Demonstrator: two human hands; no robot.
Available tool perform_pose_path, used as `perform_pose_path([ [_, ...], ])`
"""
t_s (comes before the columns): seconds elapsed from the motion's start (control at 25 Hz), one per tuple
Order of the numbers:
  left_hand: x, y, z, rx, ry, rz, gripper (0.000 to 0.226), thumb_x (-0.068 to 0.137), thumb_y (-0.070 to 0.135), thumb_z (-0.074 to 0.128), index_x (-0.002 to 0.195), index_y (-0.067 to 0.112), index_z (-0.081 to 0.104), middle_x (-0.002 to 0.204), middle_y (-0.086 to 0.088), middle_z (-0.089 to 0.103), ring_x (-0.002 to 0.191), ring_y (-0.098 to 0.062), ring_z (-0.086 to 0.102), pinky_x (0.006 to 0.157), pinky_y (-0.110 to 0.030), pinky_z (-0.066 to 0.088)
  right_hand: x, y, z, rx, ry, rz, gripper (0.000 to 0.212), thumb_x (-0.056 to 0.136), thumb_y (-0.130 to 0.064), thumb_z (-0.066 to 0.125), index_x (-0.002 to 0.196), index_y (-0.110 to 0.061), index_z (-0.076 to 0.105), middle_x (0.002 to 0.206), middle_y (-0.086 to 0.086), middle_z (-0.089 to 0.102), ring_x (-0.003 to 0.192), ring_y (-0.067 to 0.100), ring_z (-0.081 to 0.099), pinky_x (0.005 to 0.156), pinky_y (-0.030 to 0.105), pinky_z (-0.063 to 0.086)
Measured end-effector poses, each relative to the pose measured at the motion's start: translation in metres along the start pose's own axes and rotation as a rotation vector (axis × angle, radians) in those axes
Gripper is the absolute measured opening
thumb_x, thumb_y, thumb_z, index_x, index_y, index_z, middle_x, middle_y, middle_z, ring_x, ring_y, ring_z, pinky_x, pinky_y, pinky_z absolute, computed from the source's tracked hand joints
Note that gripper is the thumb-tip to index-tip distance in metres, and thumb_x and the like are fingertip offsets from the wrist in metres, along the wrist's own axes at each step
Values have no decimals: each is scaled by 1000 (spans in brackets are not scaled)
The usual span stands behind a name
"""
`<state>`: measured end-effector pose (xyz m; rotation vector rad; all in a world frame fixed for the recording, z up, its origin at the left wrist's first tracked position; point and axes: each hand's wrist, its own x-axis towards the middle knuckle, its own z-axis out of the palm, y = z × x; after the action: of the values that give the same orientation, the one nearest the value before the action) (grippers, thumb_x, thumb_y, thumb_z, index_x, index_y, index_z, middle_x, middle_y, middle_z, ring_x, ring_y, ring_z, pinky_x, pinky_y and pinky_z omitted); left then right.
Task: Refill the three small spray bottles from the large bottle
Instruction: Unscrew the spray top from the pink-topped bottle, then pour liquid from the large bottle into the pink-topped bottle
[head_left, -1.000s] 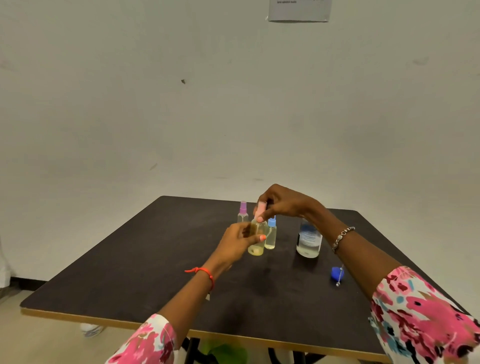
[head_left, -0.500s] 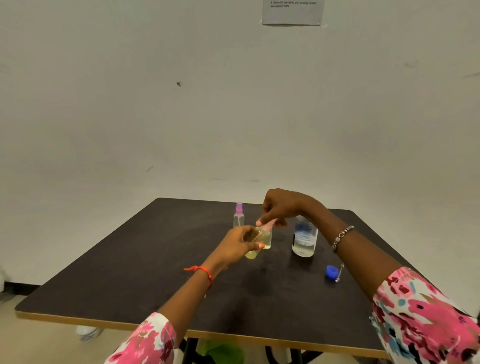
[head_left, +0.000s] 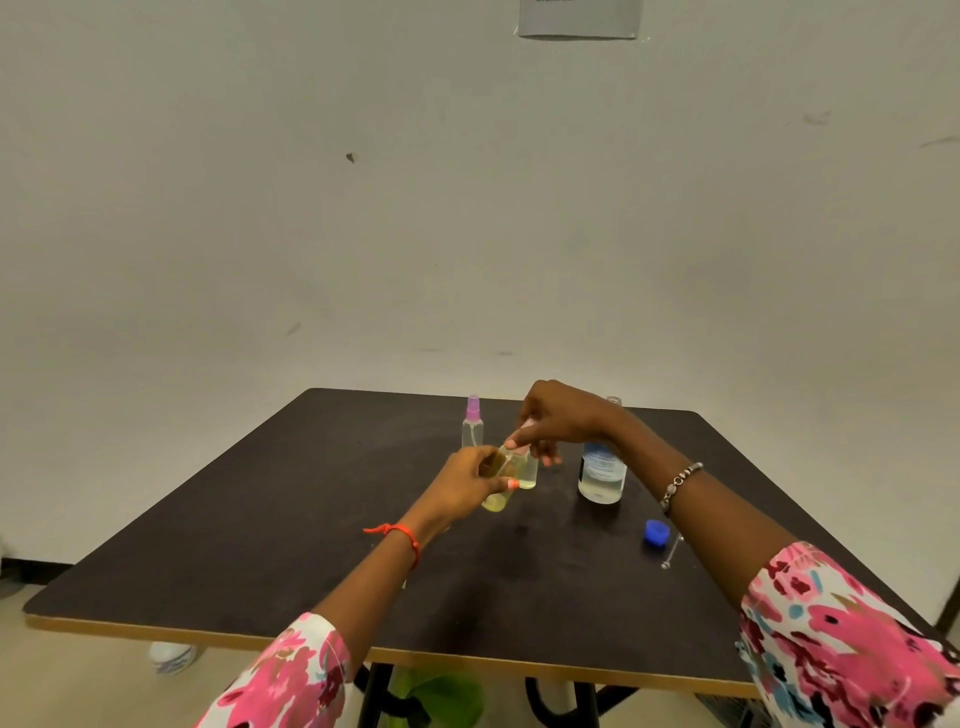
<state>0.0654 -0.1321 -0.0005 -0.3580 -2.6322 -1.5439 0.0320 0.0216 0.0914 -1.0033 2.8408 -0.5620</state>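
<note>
Gripping the bottle (head_left: 497, 499), its top tilting toward upper right, in curled fingers of the left hand (head_left: 462, 480), and pinching its cap (head_left: 526, 427) from above with fingers of the right hand (head_left: 563, 415).

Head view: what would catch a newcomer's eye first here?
Both hands meet mid-table: the left hand grips a small yellowish spray bottle, the right hand pinches its pink top. Right of them stands the uncapped large bottle, a blue cap lying loose nearer the camera.
</note>
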Motion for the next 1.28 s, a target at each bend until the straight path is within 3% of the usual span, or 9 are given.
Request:
perform_pose_path([
  [0.08, 1, -3, 1, -26, -23, -23, 43, 83, 11, 63, 123, 1, 49, 118, -11, 57, 114, -23, 53, 94, -31, 43, -4, 2, 0, -5, 38, -83, 17, 76, -5, 69, 92, -2, 70, 79, 8, 69, 58, 1, 61, 66, 24, 50],
  [0.2, 3, -12, 1, -46, -16, -53, 35, 83, 11, 63, 115, 3, 54, 116, -13, 59, 110, -22, 56, 97, -36, 45, -10, 11, -3, 78, 137, -145, 21, 70, 4, 69, 89, -6, 71, 87, 6, 70, 78, 14, 63, 75, 29, 52],
  [0.32, 3, -20, -2, -102, 43, -93, 36, 83, 8, 62, 117, 2, 54, 112, -9, 59, 108, -20, 55, 93, -31, 45, -19, 32, 3, 204, 296, -56, 22, 68, -1, 73, 88, -10, 71, 85, 0, 68, 77, 9, 61, 70, 17, 49],
  [0.44, 6, -29, -5, -92, 150, -156, 39, 82, 9, 63, 119, 1, 52, 117, -13, 57, 111, -24, 55, 89, -30, 45, -33, 62, 28, 461, 394, 119, 20, 73, -2, 72, 90, -11, 69, 86, 8, 67, 72, 16, 63, 65, 24, 55],
  [0.64, 11, -30, 3, -116, 206, -204, 35, 84, 9, 61, 117, 2, 51, 122, -15, 55, 112, -26, 53, 91, -34, 45, -50, 92, 92, 268, 275, 258, 30, 75, -11, 72, 104, -8, 67, 100, 6, 68, 81, 4, 58, 75, 16, 50],
  [0.88, 16, -29, 14, -156, 197, -198, 35, 84, 10, 62, 117, 3, 52, 123, -15, 55, 114, -26, 53, 96, -35, 46, -53, 94, 118, 307, 294, 323, 40, 73, -11, 74, 111, -6, 63, 113, 10, 66, 98, 10, 59, 94, 23, 46],
  [1.08, 18, -29, 20, -155, 198, -191, 35, 84, 10, 61, 117, 3, 52, 122, -14, 56, 113, -25, 53, 92, -32, 44, -53, 96, 120, 322, 269, 331, 52, 73, -16, 75, 120, -6, 55, 121, 10, 62, 107, 15, 58, 92, 22, 45],
  [1.16, 18, -29, 21, -166, 195, -192, 36, 84, 10, 61, 118, 3, 51, 123, -13, 55, 113, -24, 53, 91, -31, 44, -53, 94, 119, 384, 377, 316, 46, 75, -18, 73, 116, -6, 57, 113, 11, 64, 99, 14, 59, 84, 17, 48],
  [1.28, 21, -30, 22, -191, 209, -181, 39, 83, 12, 62, 120, 4, 51, 122, -13, 56, 113, -23, 53, 90, -29, 44, -47, 91, 107, 420, 828, 343, 32, 77, -14, 71, 104, -4, 58, 102, 13, 59, 94, 20, 56, 72, 15, 42],
])
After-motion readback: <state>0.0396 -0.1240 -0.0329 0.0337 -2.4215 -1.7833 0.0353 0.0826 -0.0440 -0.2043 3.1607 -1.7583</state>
